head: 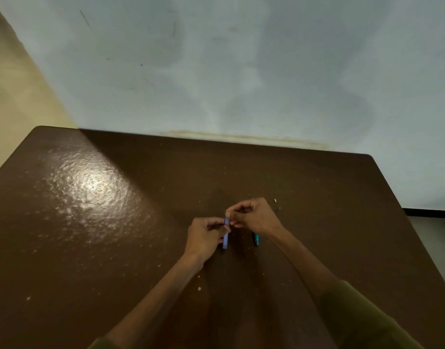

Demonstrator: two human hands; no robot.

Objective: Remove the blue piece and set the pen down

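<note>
Both hands meet over the middle of a brown table (90,235). Between them stands a narrow purple-blue strip (225,239), upright, its lower end near the tabletop. My left hand (206,236) pinches the strip at its middle with thumb and fingers curled. My right hand (254,215) pinches the strip's top end with its fingertips. A teal pen-like object (256,240) lies on the table just under my right wrist, partly hidden by it.
A small white scrap (275,200) lies beyond my right hand, and pale crumbs (199,288) dot the table near my left forearm. A pale blue-grey wall (241,71) rises right behind the table's far edge. The table's right edge drops to a light floor (440,238).
</note>
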